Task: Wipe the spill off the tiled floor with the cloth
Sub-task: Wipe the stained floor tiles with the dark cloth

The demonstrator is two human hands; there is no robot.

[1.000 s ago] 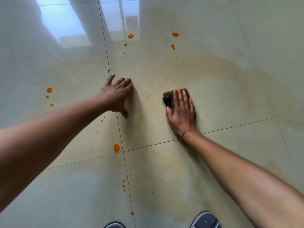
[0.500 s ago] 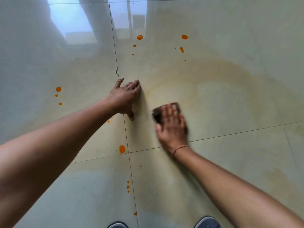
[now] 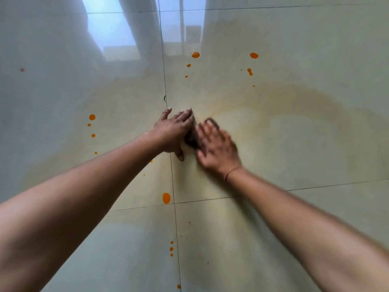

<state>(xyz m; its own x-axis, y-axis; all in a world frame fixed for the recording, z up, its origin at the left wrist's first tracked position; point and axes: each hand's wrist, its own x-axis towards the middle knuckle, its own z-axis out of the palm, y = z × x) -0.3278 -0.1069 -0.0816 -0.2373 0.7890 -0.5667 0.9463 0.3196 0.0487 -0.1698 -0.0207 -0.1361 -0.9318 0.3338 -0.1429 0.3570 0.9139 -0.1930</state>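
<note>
My right hand (image 3: pixel 216 147) presses flat on a small dark cloth (image 3: pixel 191 140), which is mostly hidden under the palm; the hand is blurred. Just to its left my left hand (image 3: pixel 174 131) rests on the pale tiled floor (image 3: pixel 294 144), fingers spread, holding nothing, almost touching the cloth. Orange drops of the spill lie around: a large one (image 3: pixel 166 198) near the tile joint below the hands, several (image 3: pixel 92 117) at the left, and more (image 3: pixel 195 55) at the back. A yellowish smear (image 3: pixel 294 95) arcs across the tile to the right.
Grout lines cross below the hands at the tile corner (image 3: pixel 174 203). The glossy floor reflects a bright window (image 3: pixel 109 28) at the back left. Small orange drops (image 3: pixel 171 248) dot the near tile beside the vertical joint.
My right hand has slid the cloth left and away, up against my left hand. The view has tilted up, so the shoes have left the frame. My left hand stays planted.
</note>
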